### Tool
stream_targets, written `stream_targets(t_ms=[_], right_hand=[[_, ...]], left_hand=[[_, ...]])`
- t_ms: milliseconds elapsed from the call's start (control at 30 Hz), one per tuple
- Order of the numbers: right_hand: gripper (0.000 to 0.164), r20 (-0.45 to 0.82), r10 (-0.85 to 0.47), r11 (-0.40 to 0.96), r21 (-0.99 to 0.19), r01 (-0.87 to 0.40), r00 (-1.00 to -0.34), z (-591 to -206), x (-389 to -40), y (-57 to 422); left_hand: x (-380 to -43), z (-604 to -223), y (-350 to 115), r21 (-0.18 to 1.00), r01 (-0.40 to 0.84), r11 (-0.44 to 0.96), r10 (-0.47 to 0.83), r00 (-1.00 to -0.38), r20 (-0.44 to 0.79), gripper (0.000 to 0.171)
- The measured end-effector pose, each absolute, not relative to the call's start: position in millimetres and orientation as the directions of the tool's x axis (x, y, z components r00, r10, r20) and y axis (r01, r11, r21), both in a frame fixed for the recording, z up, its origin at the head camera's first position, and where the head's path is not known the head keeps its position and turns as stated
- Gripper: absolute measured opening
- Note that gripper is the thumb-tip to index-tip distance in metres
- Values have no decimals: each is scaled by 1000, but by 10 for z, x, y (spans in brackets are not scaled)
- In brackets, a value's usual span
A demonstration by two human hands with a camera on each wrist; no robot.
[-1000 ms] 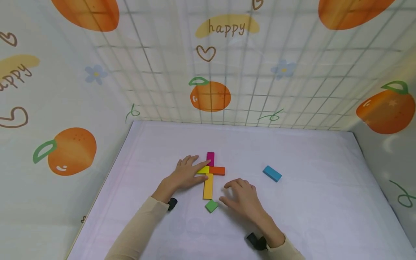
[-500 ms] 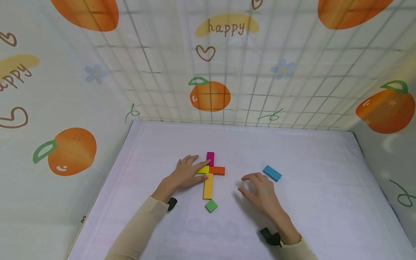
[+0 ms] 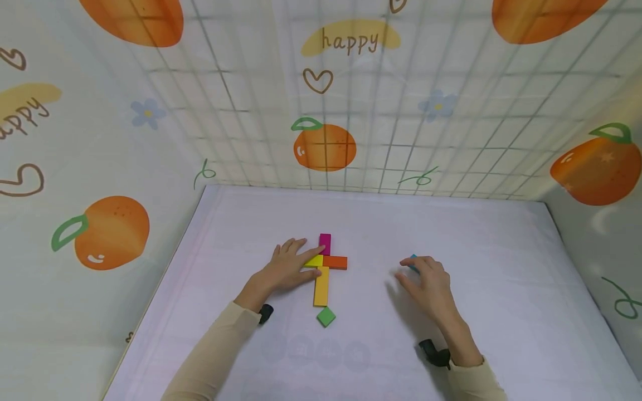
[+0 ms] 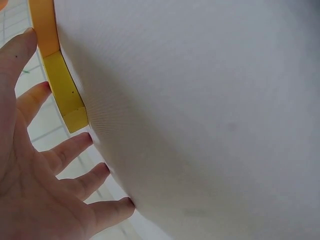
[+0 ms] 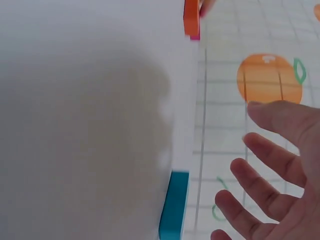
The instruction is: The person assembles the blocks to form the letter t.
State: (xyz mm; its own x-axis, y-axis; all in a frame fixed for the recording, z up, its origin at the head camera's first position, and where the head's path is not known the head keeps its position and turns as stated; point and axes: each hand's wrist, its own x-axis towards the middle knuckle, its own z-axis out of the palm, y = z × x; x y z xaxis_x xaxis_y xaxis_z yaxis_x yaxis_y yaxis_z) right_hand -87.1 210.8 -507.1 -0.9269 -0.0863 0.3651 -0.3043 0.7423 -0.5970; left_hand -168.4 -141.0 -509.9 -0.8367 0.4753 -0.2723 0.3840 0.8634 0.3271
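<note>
My left hand lies spread beside a flat arrangement of wooden blocks, its thumb at the amber block and its index finger reaching the magenta block. Partly under that hand is a yellow block, butted against an orange block. A green block sits turned at the foot of the amber one. Above the table, my right hand hovers over a blue block, mostly hiding it in the head view. The right wrist view shows those fingers loosely bent and apart from the block.
The white tabletop ends at a printed curtain along the back and sides. A black wrist camera sticks out from the right wrist, and another black camera from the left.
My right hand has moved rightward, from near the green and amber blocks to over the blue block. The left hand and the blocks have stayed in place.
</note>
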Motion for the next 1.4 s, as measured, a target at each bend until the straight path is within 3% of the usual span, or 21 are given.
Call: stream_targets(t_ms=[400,933,1400], right_hand=[[30,224,15,765,-630,-134,-974,-5041,-1012,2380],[50,-61,36,813,-579,64,-998,-5113,-1149,2538],[50,-89,49,848,-523,88,-995,-5160,-1167,2533]], left_hand=[[-1692,-5139,-1422,310,386,869,469,-841,-268,74],[-1698,-5129,-1428,311,386,868,469,-842,-267,74],[-1701,-5156,-1418,303,389,870,468,-844,-260,73]])
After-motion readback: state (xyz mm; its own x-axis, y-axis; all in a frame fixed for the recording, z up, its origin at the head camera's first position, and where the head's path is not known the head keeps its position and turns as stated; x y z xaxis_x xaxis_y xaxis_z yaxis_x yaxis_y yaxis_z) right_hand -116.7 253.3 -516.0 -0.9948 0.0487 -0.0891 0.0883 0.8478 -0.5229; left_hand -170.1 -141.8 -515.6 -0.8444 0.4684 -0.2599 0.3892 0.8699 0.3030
